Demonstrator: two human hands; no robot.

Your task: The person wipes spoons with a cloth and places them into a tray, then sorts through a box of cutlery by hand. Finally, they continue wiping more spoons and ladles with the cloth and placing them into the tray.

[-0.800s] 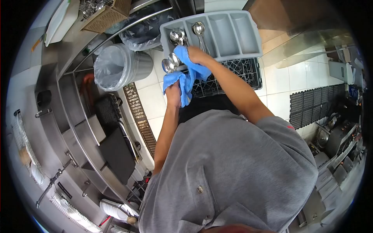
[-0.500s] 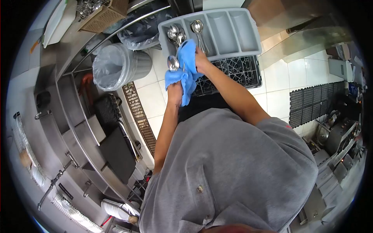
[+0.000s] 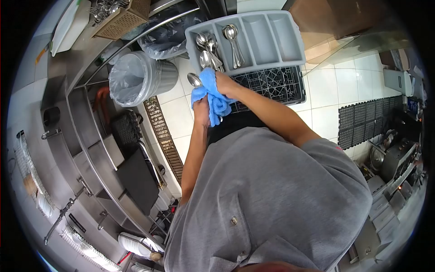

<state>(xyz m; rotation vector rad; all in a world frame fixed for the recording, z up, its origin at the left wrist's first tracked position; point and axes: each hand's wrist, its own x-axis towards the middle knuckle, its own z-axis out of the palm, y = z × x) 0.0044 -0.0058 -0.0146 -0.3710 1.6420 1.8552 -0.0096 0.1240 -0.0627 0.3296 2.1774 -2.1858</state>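
My left hand (image 3: 201, 111) is closed around a bunched blue cloth (image 3: 220, 107), and a metal spoon (image 3: 194, 80) sticks out above it, bowl end up. My right hand (image 3: 225, 85) pinches the upper part of the same cloth just below the spoon's bowl. How much of the spoon lies inside the cloth is hidden. Just beyond my hands is a grey cutlery tray (image 3: 266, 65) with four compartments. Several spoons (image 3: 211, 45) lie in its leftmost compartment, and a bundle of spoons (image 3: 231, 34) lies in the second one.
Under the tray stands a black dish rack (image 3: 272, 86). A lined grey bin (image 3: 158, 75) is to the left, beside a floor drain grate (image 3: 163, 136). At upper left sits a tan basket of cutlery (image 3: 120, 20). Steel shelving runs along the left side; a black mat (image 3: 367, 120) lies right.
My right hand has drawn back from the tray toward my left hand with the cloth. Another spoon now lies in the tray's leftmost compartment. The spoon bowl by my left hand sits further left.
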